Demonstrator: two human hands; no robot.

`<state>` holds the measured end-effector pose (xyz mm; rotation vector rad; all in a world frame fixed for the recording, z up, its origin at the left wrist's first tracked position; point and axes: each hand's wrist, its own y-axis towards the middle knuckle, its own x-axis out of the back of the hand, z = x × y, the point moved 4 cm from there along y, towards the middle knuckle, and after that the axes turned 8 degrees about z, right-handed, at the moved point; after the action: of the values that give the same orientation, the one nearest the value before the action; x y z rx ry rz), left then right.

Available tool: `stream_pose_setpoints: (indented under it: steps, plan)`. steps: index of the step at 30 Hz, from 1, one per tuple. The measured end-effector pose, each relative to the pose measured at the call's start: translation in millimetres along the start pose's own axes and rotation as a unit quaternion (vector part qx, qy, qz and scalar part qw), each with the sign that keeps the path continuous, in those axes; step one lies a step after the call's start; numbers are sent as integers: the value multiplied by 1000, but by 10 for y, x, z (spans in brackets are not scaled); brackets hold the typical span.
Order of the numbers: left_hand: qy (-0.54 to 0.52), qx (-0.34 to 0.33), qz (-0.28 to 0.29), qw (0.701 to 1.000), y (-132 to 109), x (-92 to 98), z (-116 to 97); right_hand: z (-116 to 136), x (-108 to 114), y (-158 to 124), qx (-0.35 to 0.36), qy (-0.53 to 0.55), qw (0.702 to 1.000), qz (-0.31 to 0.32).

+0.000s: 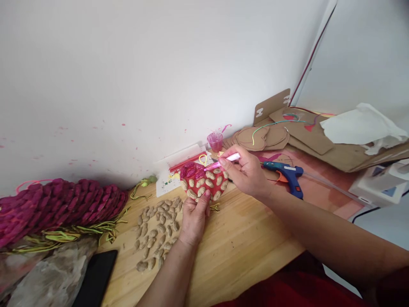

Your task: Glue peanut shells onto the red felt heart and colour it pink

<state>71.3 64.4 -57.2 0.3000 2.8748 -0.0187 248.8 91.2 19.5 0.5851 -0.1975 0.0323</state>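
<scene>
My left hand [195, 216] holds the lower edge of a red heart-shaped piece [209, 184] covered with peanuts, the thumb on its front. The peanuts at its upper left are painted glittery magenta; the others are plain tan. A yellow loop [203, 160] stands at its top. My right hand [244, 170] grips a white-handled brush [229, 158], whose pink end touches or nearly touches the piece beside the painted peanuts. Behind the piece stands a clear cup [215, 141] of pink paint. Many loose peanuts [161, 228] lie on the wooden table [230, 247] left of my left hand.
A row of magenta peanut pieces [64, 204] with yellow-green strings lies at the left, near a plastic bag [54, 273] and a black phone [97, 277]. On the right are a blue glue gun [289, 175], cardboard hearts [252, 138], cardboard sheets [306, 132] and white tissue [358, 125].
</scene>
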Motion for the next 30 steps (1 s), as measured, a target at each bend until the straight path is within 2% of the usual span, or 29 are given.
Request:
stream_pose_setpoints:
  steps: [4,8,13,16,20,24,30]
  plan:
    - [1,-2,3,1000,-8,0,-3,24,-9,6,6,-7,1000,10]
    - [30,0,8,1000,-12,-21,-45,66,0,7,14,-59,998,0]
    - [36,3,1,999,-9,-14,-47,147,9,-7,54,-112,992,-17]
    - [35,5,1,999,-9,-6,-22,169,-11,-19,67,-137,988,-8]
    - [27,9,-4,1000,-8,-24,-27,245,-50,-52,120,-195,973,-3]
    - [17,12,-12,1000,-11,-49,-64,305,-79,-75,147,-179,973,8]
    - [36,3,-11,999,-18,-54,-93,274,-149,-73,156,-156,974,58]
